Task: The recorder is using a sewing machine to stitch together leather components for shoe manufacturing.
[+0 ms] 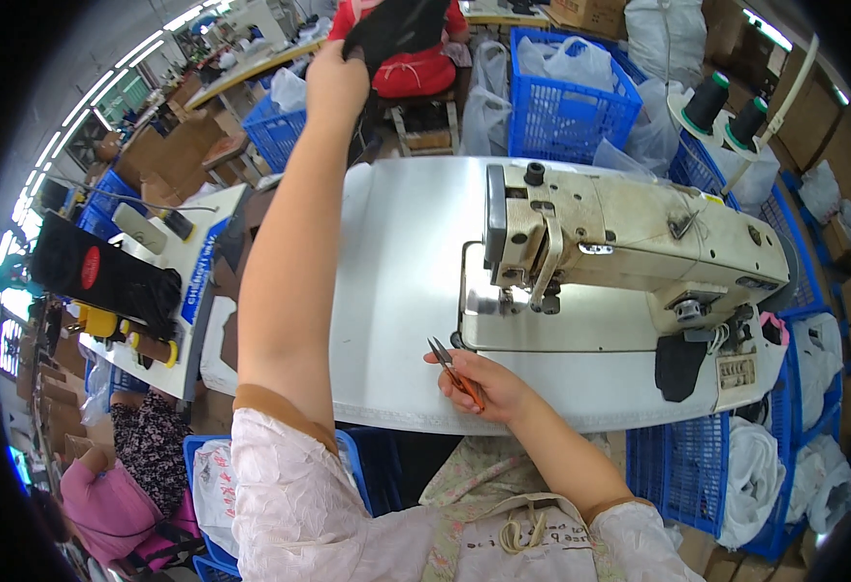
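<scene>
My left arm reaches far forward over the left part of the white table (386, 252). At its end my left hand (338, 85) is closed on a black piece of cloth (401, 34), raised beyond the table's far edge. My right hand (495, 384) rests low over the table's near side, wrapped round orange-handled thread snips (468, 388). Their dark blades point up and to the left. Just beyond the right hand stands a cream sewing machine (619, 228), its needle area apart from both hands.
Blue crates (566, 116) with white plastic bags stand behind the table, and more crates (677, 470) at the right. Black thread cones (706, 102) rise at the far right. A second sewing machine (105, 272) stands left. People in red (416, 73) and pink (120, 509) sit nearby.
</scene>
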`<state>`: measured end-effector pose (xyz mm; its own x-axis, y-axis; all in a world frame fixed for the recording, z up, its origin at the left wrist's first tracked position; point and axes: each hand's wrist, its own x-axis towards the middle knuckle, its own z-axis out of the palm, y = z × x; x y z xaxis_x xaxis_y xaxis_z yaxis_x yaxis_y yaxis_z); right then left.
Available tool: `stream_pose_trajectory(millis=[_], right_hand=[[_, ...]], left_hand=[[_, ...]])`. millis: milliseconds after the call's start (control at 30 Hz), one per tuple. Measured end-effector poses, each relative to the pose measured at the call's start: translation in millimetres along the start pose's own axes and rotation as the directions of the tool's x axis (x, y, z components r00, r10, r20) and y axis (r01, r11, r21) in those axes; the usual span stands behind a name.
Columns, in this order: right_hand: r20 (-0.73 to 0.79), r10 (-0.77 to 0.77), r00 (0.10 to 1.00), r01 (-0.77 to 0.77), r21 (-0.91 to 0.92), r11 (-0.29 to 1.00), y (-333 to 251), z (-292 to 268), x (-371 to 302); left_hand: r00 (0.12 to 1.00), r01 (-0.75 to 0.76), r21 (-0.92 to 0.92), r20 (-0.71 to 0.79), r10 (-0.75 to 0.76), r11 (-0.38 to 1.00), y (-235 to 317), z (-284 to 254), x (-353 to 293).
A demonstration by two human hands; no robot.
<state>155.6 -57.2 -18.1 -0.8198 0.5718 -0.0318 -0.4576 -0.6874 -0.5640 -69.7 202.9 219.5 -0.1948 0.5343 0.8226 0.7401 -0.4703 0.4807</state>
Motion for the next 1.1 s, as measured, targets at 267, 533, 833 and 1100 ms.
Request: stream_pose_trajectory(millis=[267,533,833,1100], right_hand=[[0.047,-0.028,0.999,0.031,-0.055,0.998,3,8,-12],[0.425,-0.06,0.903,0.18,-0.249,0.951,-26,97,-76],[0.454,-0.477,0.752,0.619,-0.242,0.747,-36,162,-97],[0.239,-0.369,0.898,0.435,-0.356,0.827,12,196,-95]], left_hand=[[0.979,-0.167,0.293,-0.064,0.193,0.941,87,-162,42],[0.986,-0.148,0.446,0.002,0.164,0.883,158,-278,-69],[0.915,-0.386,0.571,0.339,0.22,0.725,202,-333,-183],[0.863,-0.502,0.63,0.405,0.301,0.593,203,-327,-212]])
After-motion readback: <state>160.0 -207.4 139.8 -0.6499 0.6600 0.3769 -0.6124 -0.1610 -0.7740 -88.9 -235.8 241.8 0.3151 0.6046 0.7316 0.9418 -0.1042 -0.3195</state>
